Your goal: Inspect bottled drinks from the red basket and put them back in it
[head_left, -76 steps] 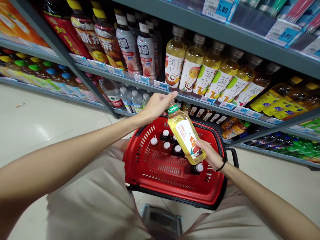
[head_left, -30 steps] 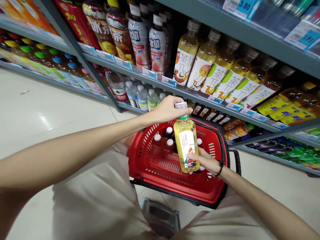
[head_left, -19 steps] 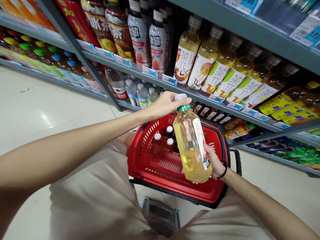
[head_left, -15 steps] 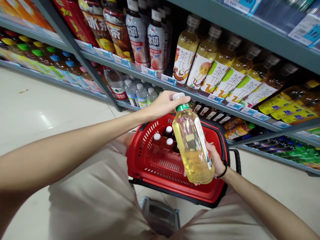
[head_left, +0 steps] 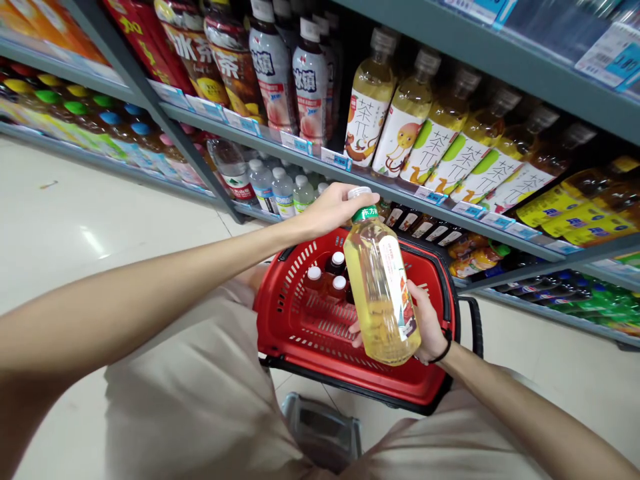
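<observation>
Head view: the left hand (head_left: 330,210) has its thumb and fingers clamped round the white cap (head_left: 359,192) of a bottle of yellow drink (head_left: 380,293), and the right hand (head_left: 429,327) is wrapped round the same bottle's lower part, its thumb on the label side and its fingertips (head_left: 356,333) showing past the opposite edge. The bottle tilts between the two hands, cap end away from the body, with a green band (head_left: 365,213) just below the left fingers. A black wristband (head_left: 443,348) sits behind the right hand. Under both hands is a red basket (head_left: 273,337) with black trim, and inside it, to the left of the right fingers, small white-capped bottles (head_left: 314,275) stand upright, partly hidden by the held bottle. Below the right fingers, on the floor (head_left: 75,260) between the trouser legs (head_left: 195,400), is a grey object (head_left: 323,427). Just beyond the left fingers runs a shelf edge with price tags (head_left: 336,159), above it a row of white-labelled tea bottles (head_left: 369,117). Left of the left fingers are small clear bottles (head_left: 281,192), and well apart, farther left, bottles with coloured caps (head_left: 105,130)
</observation>
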The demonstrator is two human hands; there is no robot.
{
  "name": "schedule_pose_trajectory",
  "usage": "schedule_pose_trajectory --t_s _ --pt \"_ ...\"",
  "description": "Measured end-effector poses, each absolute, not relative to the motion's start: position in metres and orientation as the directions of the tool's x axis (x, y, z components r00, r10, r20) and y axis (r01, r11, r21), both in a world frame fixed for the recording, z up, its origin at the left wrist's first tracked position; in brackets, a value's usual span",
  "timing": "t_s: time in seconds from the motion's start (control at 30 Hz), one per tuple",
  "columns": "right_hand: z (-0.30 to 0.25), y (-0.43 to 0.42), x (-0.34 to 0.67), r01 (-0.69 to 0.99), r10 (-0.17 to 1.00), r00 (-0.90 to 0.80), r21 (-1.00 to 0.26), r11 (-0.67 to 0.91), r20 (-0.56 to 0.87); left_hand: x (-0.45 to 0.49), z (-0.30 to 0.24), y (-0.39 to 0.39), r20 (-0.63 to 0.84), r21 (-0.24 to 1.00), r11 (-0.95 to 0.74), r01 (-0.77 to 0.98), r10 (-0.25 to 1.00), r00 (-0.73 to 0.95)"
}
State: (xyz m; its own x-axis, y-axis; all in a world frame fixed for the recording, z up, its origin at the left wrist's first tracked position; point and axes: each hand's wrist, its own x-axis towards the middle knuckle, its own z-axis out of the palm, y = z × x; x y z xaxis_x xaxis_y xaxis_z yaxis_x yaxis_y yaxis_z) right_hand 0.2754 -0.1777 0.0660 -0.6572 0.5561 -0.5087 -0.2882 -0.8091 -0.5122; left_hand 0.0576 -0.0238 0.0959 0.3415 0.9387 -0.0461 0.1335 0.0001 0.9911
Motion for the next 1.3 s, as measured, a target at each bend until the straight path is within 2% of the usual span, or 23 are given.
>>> schedule_pose_trajectory --t_s 0.13,0.23,0.33,0.47,0.63,0.87,1.1,1.3 --pt "0.058 -0.18 0.279 -0.192 0.498 -0.713 -0.546 -0.815 -0.493 0.058 0.097 -0.023 0.013 0.982 -0.075 0.175 0.942 0.334" --pt "0.058 -0.18 0.28 -0.201 0.489 -0.716 -0.523 -0.828 -0.498 0.058 0.098 -0.023 0.031 0.975 -0.102 0.198 0.942 0.335" --pt "0.059 -0.178 0.276 -0.286 0.565 -0.634 -0.518 -0.806 -0.528 0.057 0.097 -0.022 0.044 0.967 -0.128 0.222 0.937 0.347" --pt "0.056 -0.178 0.273 -0.31 0.668 -0.483 -0.603 -0.735 -0.566 0.054 0.095 -0.022 0.054 0.945 -0.163 0.283 0.934 0.354" --pt "0.049 -0.179 0.28 -0.212 0.625 -0.509 -0.618 -0.757 -0.592 0.051 0.095 -0.025 0.054 0.938 -0.18 0.297 0.921 0.386" --pt "0.044 -0.178 0.283 -0.154 0.636 -0.517 -0.669 -0.727 -0.573 0.05 0.092 -0.026 0.067 0.937 -0.189 0.295 0.923 0.379" --pt "0.046 -0.183 0.287 -0.153 0.562 -0.588 -0.602 -0.784 -0.582 0.053 0.095 -0.03 0.065 0.941 -0.19 0.28 0.914 0.401" --pt "0.041 -0.18 0.285 -0.085 0.596 -0.592 -0.693 -0.716 -0.543 0.055 0.097 -0.029 0.091 0.925 -0.233 0.299 0.903 0.42"
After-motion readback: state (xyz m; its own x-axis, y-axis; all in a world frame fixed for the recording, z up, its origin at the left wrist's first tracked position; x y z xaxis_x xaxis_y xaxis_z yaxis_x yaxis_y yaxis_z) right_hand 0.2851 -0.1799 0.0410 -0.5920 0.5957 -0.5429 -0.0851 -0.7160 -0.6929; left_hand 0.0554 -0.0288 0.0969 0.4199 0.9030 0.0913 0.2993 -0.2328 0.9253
